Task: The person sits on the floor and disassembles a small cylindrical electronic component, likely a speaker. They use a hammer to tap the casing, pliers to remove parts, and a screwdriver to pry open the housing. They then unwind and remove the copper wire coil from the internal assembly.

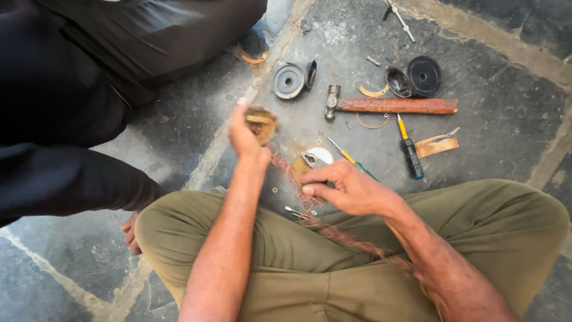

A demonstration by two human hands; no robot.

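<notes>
The left hand is raised above the floor with its fingers closed around a small round wound coil, blurred, whose copper-coloured windings show at its face. From the coil a bundle of copper wire trails down and toward the person, its long axis running diagonally from the coil at upper left to the right forearm at lower right, where it lies across the olive trouser leg. The right hand is held low over the lap, its fingers pinched on the wire near the middle of its run.

The person sits cross-legged on a dark stone floor with pale joints between the slabs. Beyond the hands lie a wooden-handled hammer, its handle lying left to right with the head at the left, a yellow-and-black screwdriver, a thin screwdriver with a yellow shaft, two dark round motor caps, a grey round pulley-like part and a small white disc. Another person in dark clothing sits close at the left, one hand resting on the floor beside the olive knee.
</notes>
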